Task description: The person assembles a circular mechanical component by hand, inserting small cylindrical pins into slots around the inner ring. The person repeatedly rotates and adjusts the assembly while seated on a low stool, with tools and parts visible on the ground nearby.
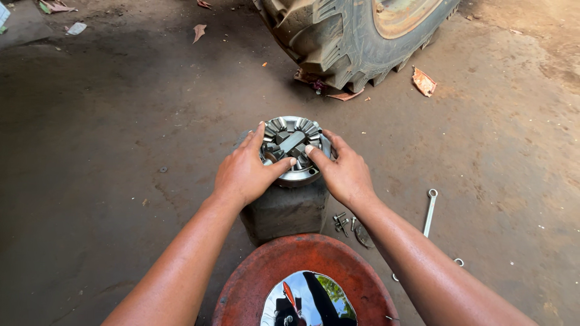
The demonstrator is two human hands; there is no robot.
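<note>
Both hands, left hand (241, 175) and right hand (344, 175), grip the gear (292, 142), thumbs curled inside, steadying it on the block (284, 211).

Outdoor vehicle repair yard, oil-stained dirt ground (121, 121), big tractor tyre (344, 42), spanner (429, 211), loose bolts (342, 222), metal gear assembly (293, 148)

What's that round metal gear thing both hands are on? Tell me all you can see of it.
The gear housing is a round, shiny grey metal case, open on top, with toothed gears and a cross-shaped pin inside. It sits level on a dark stone block on the dirt ground. The left hand and right hand grip its rim, thumbs reaching in over the gears.
</note>
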